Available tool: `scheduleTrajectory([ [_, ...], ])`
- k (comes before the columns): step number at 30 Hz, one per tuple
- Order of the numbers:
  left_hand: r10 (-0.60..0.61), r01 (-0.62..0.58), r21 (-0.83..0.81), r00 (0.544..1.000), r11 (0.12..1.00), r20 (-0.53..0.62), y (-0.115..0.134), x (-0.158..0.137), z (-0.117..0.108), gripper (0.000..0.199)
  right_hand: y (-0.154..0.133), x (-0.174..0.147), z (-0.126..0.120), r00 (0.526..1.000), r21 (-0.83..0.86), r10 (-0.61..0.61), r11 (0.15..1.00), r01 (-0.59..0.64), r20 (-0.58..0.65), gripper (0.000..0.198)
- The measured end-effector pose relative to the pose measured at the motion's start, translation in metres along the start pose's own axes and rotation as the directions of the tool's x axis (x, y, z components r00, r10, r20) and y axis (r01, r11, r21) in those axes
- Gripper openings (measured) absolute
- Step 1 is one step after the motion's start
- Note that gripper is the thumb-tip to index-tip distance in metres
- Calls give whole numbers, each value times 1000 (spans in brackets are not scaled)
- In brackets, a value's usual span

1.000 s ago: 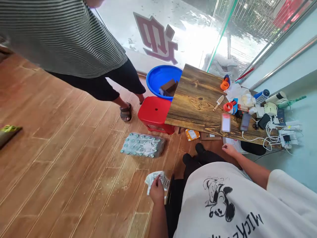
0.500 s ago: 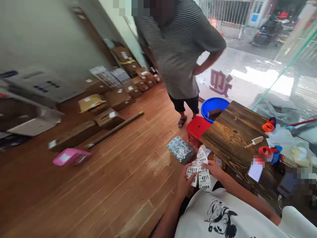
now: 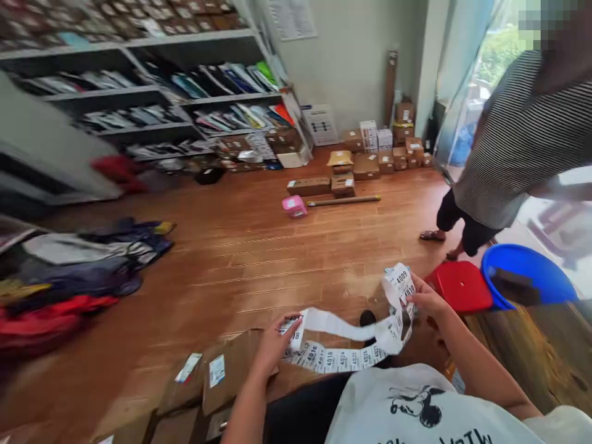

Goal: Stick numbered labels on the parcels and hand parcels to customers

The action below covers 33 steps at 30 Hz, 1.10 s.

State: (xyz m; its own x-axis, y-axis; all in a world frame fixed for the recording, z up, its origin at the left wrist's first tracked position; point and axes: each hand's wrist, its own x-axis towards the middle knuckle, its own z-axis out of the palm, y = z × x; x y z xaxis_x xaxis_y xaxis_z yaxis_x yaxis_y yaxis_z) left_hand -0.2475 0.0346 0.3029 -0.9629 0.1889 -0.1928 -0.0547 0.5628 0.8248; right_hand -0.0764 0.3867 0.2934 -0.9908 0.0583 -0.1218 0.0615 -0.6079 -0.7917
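The person's two hands are well apart, and each one pinches the long paper strip (image 3: 342, 361) with number labels on it. The left hand (image 3: 272, 342) has one part, next to the brown box (image 3: 235, 367). The right hand (image 3: 428, 299) has the other, near the red stool (image 3: 462, 287). The strip hangs in two droopy loops past the left edge of the table (image 3: 550, 348). I can't tell if it touches the lap. If the hands pull too wide, the thin paper could rip. If the loops cross, they could twist up. A loose pinch could drop an end onto the floor (image 3: 222, 265).
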Motion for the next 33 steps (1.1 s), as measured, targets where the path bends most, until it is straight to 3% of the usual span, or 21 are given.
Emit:
scheduleTrajectory([
  [3, -43, 47, -90, 998, 995, 46, -3, 49, -8, 36, 2, 81, 38, 986, -66, 49, 997, -39, 158, 65],
  [6, -16, 42, -154, 986, 987, 166, 18, 96, -3, 40, 4, 157, 81, 976, -97, 50, 995, -30, 211, 76],
  [7, 1, 45, -192, 973, 980, 231, 28, 110, -3, 46, 5, 181, 96, 973, -110, 46, 994, -22, 226, 80],
  [9, 23, 109, -285, 905, 952, 425, 51, 132, -10, 61, 6, 223, 123, 962, -158, 53, 987, -11, 269, 85],
  [11, 57, 150, -372, 870, 916, 490, 71, 146, -25, 71, 9, 258, 146, 946, -226, 72, 974, 1, 315, 85],
  [13, 141, 154, -540, 874, 828, 465, 86, 158, -42, 76, 19, 288, 164, 936, -295, 78, 955, 28, 342, 82],
  [16, 267, 196, -795, 873, 574, 408, 99, 184, -68, 70, 39, 328, 182, 931, -407, 60, 908, 99, 361, 71],
  [18, 250, 182, -884, 917, 430, 310, 104, 218, -90, 57, 51, 358, 192, 918, -487, 72, 862, 140, 391, 58],
  [20, 158, 87, -933, 976, 349, 150, 107, 267, -120, 45, 58, 395, 201, 894, -558, 108, 811, 173, 434, 46],
  [23, 42, -63, -947, 998, 315, -53, 111, 355, -181, 35, 65, 469, 210, 873, -634, 160, 747, 198, 460, 38],
  [28, 1, -269, -879, 956, 394, -292, 115, 483, -299, 29, 85, 623, 218, 856, -722, 240, 662, 201, 458, 35],
  [33, -119, -425, -820, 858, 383, -500, 91, 565, -407, 31, 122, 774, 238, 815, -825, 347, 504, 255, 464, 27],
])
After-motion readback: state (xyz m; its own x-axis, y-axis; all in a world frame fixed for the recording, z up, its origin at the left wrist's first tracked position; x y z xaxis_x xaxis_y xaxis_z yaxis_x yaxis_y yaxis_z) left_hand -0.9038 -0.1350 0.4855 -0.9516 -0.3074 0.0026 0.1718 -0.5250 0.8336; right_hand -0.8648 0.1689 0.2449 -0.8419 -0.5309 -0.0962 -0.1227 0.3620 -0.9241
